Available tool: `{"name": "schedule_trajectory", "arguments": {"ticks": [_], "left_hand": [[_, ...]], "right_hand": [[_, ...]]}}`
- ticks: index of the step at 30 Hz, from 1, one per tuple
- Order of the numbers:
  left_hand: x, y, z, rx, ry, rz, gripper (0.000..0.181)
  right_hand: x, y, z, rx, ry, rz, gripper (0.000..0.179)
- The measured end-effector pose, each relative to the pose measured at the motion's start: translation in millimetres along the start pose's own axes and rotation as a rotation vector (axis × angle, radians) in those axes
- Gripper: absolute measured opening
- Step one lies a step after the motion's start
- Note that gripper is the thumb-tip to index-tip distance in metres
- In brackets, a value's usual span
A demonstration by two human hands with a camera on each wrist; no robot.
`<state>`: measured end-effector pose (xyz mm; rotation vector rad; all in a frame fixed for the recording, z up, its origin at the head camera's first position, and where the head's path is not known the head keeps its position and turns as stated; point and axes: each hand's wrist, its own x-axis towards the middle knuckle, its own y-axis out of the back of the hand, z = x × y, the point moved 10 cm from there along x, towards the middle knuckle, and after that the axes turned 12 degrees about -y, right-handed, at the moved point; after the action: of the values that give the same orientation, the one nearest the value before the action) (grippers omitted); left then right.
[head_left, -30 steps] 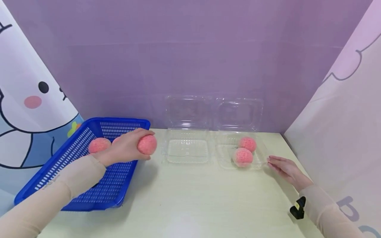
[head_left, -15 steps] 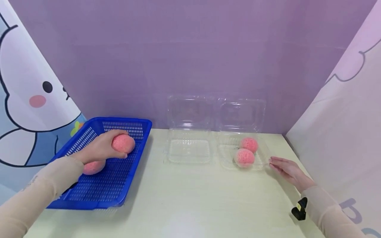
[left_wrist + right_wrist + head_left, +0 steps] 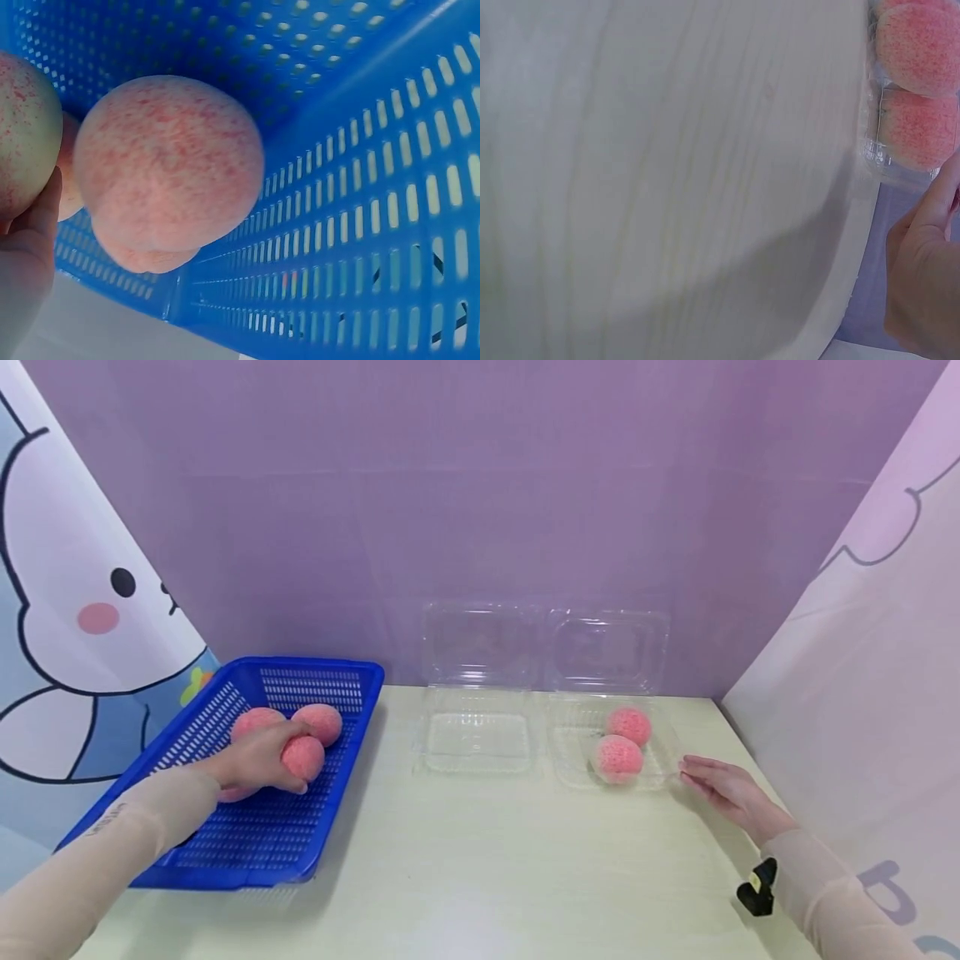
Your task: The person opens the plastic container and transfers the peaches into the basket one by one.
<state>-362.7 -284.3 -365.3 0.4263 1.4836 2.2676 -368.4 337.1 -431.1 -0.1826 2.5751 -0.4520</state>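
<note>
My left hand (image 3: 258, 756) reaches into the blue basket (image 3: 322, 852) and grips a peach (image 3: 303, 758). Another peach (image 3: 317, 725) lies just behind the gripped one, and a further peach (image 3: 257, 720) sits to its left. Part of one more peach (image 3: 236, 794) shows below the hand. In the left wrist view, the thumb lies against the held peach (image 3: 26, 139). Straight fingers of my right hand (image 3: 731, 789) touch the right edge of an open clear plastic box (image 3: 570, 768), which contains two peaches (image 3: 618, 758). The right thumb is mostly hidden.
A second open clear box (image 3: 474, 739) stands left of the first, between it and the basket. Both raised lids (image 3: 480, 643) lean toward the purple backdrop (image 3: 480, 485). A printed cloth (image 3: 112, 660) borders the left side, a pale one (image 3: 885, 677) the right.
My left hand has carried a peach from the basket's right rim back inside and let go of it. It now grips another peach nearer the front. The right hand has stayed at the box.
</note>
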Motion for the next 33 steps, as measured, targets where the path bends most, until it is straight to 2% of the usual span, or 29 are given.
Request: {"name": "schedule_trajectory", "arguments": {"ticks": [2, 6, 11, 18, 21, 25, 33], "left_hand": [[0.9, -3.8, -3.1, -0.014, -0.007, 0.017, 0.084], [1.4, -10.7, -11.1, -0.067, 0.022, 0.034, 0.086], [2.7, -16.0, -15.4, -0.111, 0.039, 0.015, 0.085], [2.6, -24.2, -21.9, -0.132, 0.070, -0.030, 0.096], [3.8, -25.9, -21.8, -0.120, 0.063, -0.042, 0.093], [7.5, -25.1, -19.6, -0.061, 0.040, -0.047, 0.086], [12.7, -30.3, -15.0, 0.026, -0.014, -0.098, 0.085]], "right_hand": [[0.1, 1, 0, 0.000, 0.004, 0.001, 0.026], [-0.2, 2, 1, -0.001, 0.011, 0.002, 0.025], [-1.6, -2, 1, 0.008, 0.015, -0.017, 0.025], [-0.2, -2, 1, 0.000, 0.005, -0.009, 0.024], [0.0, -1, 1, -0.005, 0.003, -0.004, 0.024], [-0.3, -1, 1, -0.002, 0.002, -0.006, 0.023], [0.3, -2, -1, 0.009, 0.006, -0.005, 0.023]]}}
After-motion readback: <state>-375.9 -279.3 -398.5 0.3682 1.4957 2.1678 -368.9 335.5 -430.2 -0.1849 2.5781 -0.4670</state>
